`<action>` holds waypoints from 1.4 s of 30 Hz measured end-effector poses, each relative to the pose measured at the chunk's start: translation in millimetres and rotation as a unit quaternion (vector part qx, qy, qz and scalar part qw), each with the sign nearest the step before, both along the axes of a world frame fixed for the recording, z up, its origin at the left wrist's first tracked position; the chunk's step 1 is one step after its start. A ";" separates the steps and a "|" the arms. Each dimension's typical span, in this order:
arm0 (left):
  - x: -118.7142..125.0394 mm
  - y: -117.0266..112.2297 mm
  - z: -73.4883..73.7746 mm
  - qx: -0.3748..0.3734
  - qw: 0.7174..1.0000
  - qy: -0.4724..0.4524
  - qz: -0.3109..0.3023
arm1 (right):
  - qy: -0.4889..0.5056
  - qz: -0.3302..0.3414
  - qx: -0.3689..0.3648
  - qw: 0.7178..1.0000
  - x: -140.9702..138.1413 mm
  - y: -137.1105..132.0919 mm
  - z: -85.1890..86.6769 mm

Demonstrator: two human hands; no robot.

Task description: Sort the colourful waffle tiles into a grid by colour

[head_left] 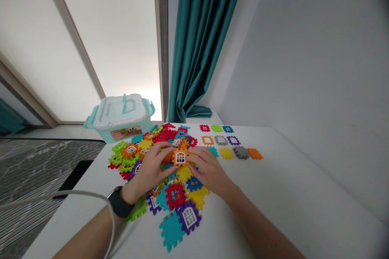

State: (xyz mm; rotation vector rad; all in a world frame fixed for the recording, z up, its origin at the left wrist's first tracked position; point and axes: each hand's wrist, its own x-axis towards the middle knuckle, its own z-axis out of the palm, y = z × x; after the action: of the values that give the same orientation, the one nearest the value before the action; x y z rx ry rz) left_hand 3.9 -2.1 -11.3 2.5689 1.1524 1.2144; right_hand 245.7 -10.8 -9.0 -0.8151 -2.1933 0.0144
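A heap of interlocking plastic building tiles (152,145) in bright colours lies on the white table (273,194), many with white window inserts. Near its middle, my left hand (148,168) and my right hand (206,168) both press their fingers against an orange tile with a white window (180,157). Other tiles seem joined to it, though my fingers hide the joins. A grey window tile (176,142) stands just behind it. A purple window tile (189,217) and a teal tile (172,231) lie loose near the front.
Several tiles sit in neat rows (227,141) to the right of the heap. A lidded pale turquoise plastic box (121,118) stands behind it at the table's far corner. A black watch (119,202) circles my left wrist, and a pale cable (60,195) crosses that forearm.
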 end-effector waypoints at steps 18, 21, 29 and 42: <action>-2.5 -7.3 14.5 0.027 0.999 -0.024 -0.024 | 0.112 -0.010 -0.135 0.984 -7.4 -3.1 -3.1; 1.7 -5.7 15.2 -0.061 0.995 -0.081 -0.011 | 0.114 -0.020 -0.151 0.982 -7.9 -2.1 -4.1; -7.9 3.2 17.5 -0.192 0.966 -0.169 0.039 | 0.136 -0.012 -0.202 0.970 -11.7 -4.1 -2.8; 1.7 -5.0 21.0 -0.165 0.974 -0.155 -0.011 | 0.158 -0.040 -0.165 0.973 -13.1 -3.1 -3.0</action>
State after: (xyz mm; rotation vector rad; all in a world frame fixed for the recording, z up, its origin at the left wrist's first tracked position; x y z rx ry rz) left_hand 5.6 -7.1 9.8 2.0618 1.1401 1.2402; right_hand 232.6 -13.9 -12.0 -1.0078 -1.8781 0.4508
